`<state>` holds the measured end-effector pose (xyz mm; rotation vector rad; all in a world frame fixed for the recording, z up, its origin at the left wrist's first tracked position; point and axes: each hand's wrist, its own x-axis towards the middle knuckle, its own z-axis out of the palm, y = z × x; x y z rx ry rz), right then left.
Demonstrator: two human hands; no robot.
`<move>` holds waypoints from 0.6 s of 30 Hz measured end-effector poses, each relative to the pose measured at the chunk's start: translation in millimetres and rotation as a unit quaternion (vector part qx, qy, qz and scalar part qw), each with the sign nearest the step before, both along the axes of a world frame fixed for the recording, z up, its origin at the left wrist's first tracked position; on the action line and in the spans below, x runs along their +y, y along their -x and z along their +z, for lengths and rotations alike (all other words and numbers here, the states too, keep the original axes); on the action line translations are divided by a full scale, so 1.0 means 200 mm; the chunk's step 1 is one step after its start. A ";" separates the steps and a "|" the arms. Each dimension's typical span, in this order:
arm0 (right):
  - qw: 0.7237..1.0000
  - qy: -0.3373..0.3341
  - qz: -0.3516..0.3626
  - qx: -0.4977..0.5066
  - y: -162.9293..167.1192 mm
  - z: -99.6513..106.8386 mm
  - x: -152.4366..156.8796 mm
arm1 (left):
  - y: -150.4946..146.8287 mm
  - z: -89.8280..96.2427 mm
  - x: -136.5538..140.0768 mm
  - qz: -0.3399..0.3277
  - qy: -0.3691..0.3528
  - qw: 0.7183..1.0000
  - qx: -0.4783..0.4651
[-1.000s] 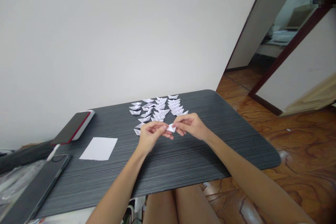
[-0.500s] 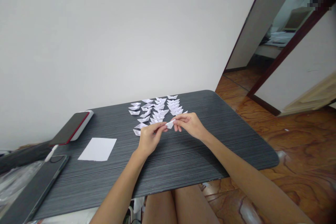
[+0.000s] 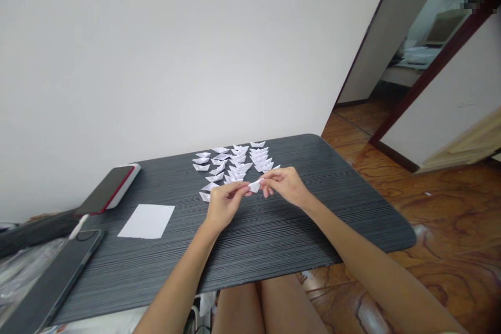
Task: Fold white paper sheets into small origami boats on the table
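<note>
A small folded piece of white paper (image 3: 254,186) is pinched between my two hands above the middle of the table. My left hand (image 3: 225,204) grips its left end between thumb and fingers. At its right end, my right hand (image 3: 285,186) holds it by the fingertips. Just beyond my hands stand several folded white paper boats (image 3: 237,169) in rough rows. Some of the nearest boats are partly hidden behind my fingers. To the left lies a flat square sheet of white paper (image 3: 147,221).
The dark, ribbed table (image 3: 313,245) has a rounded right side and touches the white wall at the back. A red-edged device (image 3: 105,190) with a white plug lies at the left. A phone (image 3: 58,282) rests at the near left edge.
Both hands keep their pinch on the folded paper, with hardly any movement. The whole view has shifted very slightly.
</note>
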<state>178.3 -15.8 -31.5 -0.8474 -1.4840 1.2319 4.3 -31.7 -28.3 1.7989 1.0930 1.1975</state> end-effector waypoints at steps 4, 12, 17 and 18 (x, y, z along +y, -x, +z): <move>1.000 -0.007 -0.006 -0.025 -0.01 0.01 -0.01 | 0.00 0.00 0.00 0.004 0.003 1.000 -0.001; 0.999 0.003 0.007 -0.047 0.01 0.04 -0.02 | -0.01 -0.01 -0.01 -0.015 0.006 1.000 0.011; 0.997 0.003 -0.003 -0.075 0.02 0.01 -0.01 | -0.01 -0.01 -0.01 -0.037 0.037 0.999 0.010; 0.997 0.000 -0.009 -0.081 0.02 0.01 -0.01 | -0.01 -0.01 -0.01 -0.040 0.047 0.998 0.009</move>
